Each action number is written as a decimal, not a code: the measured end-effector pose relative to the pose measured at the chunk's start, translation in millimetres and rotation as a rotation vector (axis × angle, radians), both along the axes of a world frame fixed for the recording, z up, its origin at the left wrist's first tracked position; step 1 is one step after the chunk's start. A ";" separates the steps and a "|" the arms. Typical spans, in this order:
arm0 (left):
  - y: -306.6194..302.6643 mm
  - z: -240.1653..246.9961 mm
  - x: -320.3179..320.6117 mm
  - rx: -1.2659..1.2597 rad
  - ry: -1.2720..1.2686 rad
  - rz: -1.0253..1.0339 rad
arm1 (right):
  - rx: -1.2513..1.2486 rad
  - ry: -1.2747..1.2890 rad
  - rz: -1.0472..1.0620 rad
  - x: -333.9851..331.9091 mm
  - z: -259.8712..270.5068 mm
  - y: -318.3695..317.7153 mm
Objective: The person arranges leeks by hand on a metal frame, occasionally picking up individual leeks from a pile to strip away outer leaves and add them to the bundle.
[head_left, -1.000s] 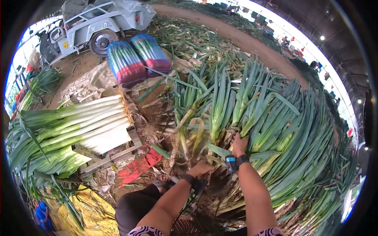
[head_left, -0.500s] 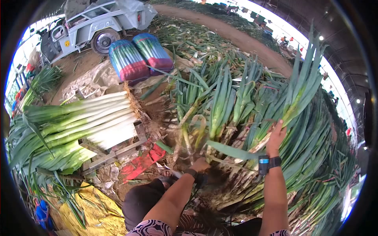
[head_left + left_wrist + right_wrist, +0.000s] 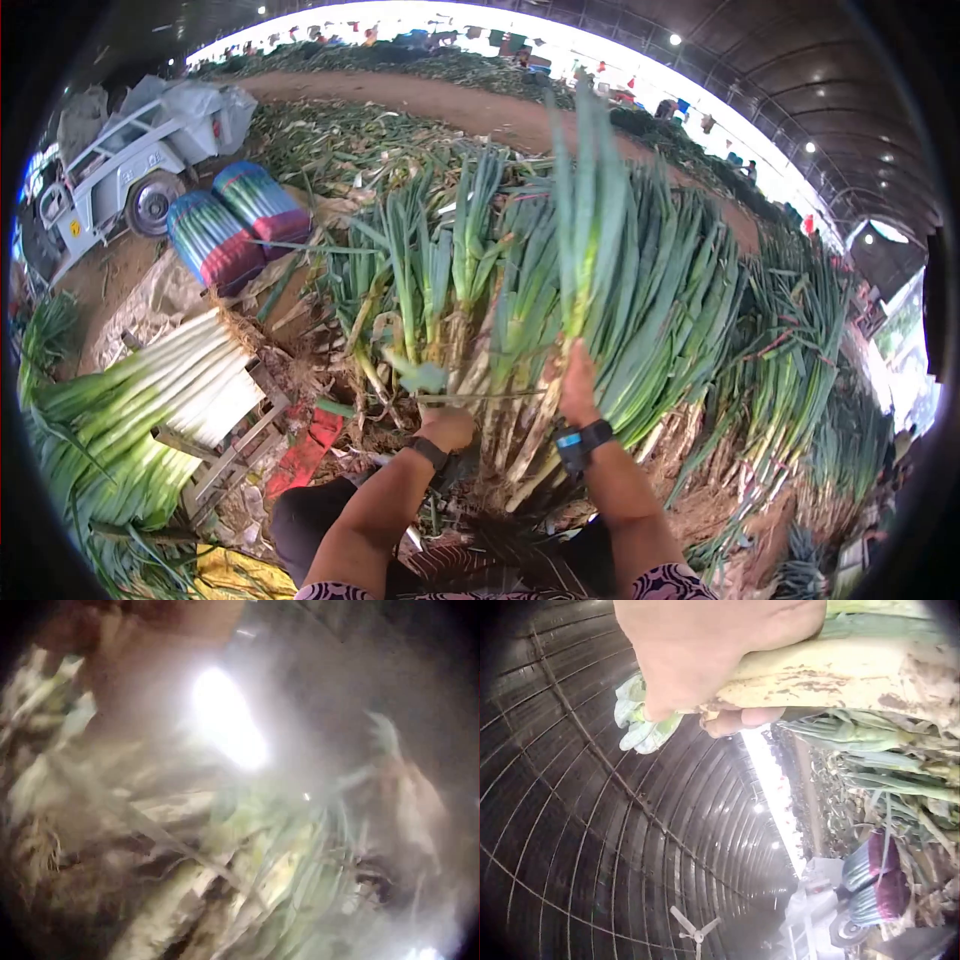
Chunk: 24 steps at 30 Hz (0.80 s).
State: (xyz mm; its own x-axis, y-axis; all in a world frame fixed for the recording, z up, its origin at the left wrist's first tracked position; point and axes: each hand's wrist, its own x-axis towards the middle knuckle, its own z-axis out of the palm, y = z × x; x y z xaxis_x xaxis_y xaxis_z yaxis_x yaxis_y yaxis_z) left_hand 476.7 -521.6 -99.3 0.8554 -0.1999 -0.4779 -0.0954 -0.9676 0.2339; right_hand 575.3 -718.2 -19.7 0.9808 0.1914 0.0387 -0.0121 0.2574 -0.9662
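My right hand (image 3: 578, 388) grips a leek (image 3: 590, 240) by its stalk, its green leaves standing upright. In the right wrist view, fingers (image 3: 720, 645) wrap around the yellowish, brown-spotted stalk (image 3: 817, 675). To the left and lower, my left hand (image 3: 447, 428) is curled over the root ends of the heaped leeks (image 3: 515, 420). A thin strip (image 3: 480, 397) runs from beside it towards the right hand; I cannot tell whether the left hand holds it. Close above that hand lies a blurred piece of leaf (image 3: 418, 375). The left wrist view is hazy, with leek stalks (image 3: 165, 907) below.
Cleaned white leeks (image 3: 190, 370) lie on a wooden rack (image 3: 240, 450) at left, near a red cloth (image 3: 305, 450). Two packed leek bundles (image 3: 240, 215) stand behind, beside a grey three-wheeled cart (image 3: 140, 170). More leeks (image 3: 780, 360) spread to the right.
The view has turned right. My right hand has gone from reaching into the heap to lifting a leek upright and bringing it nearer the left hand, which stays low.
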 end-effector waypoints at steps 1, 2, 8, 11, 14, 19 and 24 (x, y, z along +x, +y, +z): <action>-12.0 5.4 -1.9 -0.027 -0.058 -0.012 | -0.034 -0.029 0.024 -9.6 -15.3 -4.5; -20.3 10.4 -5.3 -0.277 -0.064 0.100 | -0.067 -0.055 0.048 -17.8 -29.4 -9.6; -48.5 21.8 12.1 -1.166 -0.433 0.315 | -0.397 -0.130 0.176 -70.3 -66.2 -22.8; -30.7 -11.0 25.3 -1.250 -0.374 0.223 | -0.648 -0.368 0.132 -94.6 -67.8 -20.5; -54.9 44.6 -8.0 -1.532 -0.038 0.851 | -0.604 -0.317 0.086 -104.8 -61.8 -15.6; -46.5 22.0 -16.9 -1.587 -0.303 0.848 | -0.776 -0.349 -0.091 -116.8 -78.0 16.4; -39.4 13.4 -14.6 -1.597 -0.398 0.961 | -0.737 -0.443 -0.075 -109.8 -96.4 36.9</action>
State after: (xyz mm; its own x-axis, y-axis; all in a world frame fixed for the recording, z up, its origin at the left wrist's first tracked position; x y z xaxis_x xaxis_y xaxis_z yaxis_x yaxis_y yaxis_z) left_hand 462.1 -561.1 -85.9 0.9281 0.3488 -0.1300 0.0008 0.3473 0.9377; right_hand 465.5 -681.3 -116.1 0.9158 0.2529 0.3120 0.3970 -0.4518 -0.7989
